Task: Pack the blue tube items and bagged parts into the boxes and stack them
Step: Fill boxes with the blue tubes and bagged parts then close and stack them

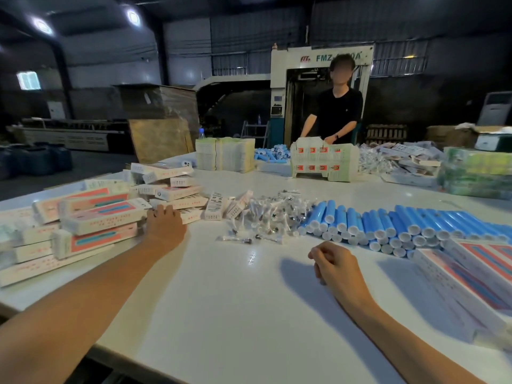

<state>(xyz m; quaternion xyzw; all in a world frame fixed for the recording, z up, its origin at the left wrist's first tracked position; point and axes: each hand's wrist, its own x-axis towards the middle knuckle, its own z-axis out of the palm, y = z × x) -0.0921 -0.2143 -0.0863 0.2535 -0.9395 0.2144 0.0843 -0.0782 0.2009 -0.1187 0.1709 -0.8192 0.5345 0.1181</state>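
Head view: L hand (pixel 165 227) is lying open on the white surface (pixel 249 314), palm down, w/ straight fingertips touching the near end of the pile of boxes (pixel 102 217) at the left. The boxes are sitting in a loose heap, pink and white w/ a blue stripe, some stacked, some tilted, and the pile is running from the left edge back toward the middle.

R hand (pixel 335 263) is hovering just over the surface near the centre-right, fingers curled in toward the palm, nothing visible in it; its shadow is falling on the surface beside it. It isn't touching any item.

The bagged parts (pixel 271 214) are lying in a clear-plastic heap at mid-surface, beyond and btw the two hands, a few bags straggling toward the near side. The blue tubes (pixel 388 225) are lying in a long row just right of the bags, white caps facing the camera, beyond the R hand and apart from it. More boxes, the flat boxes (pixel 476 273), are lying at the right edge, just past the tubes' near end.

At the far side another person (pixel 338 106) in a black tee is standing behind a carton stack (pixel 324 162), hands on top of it.
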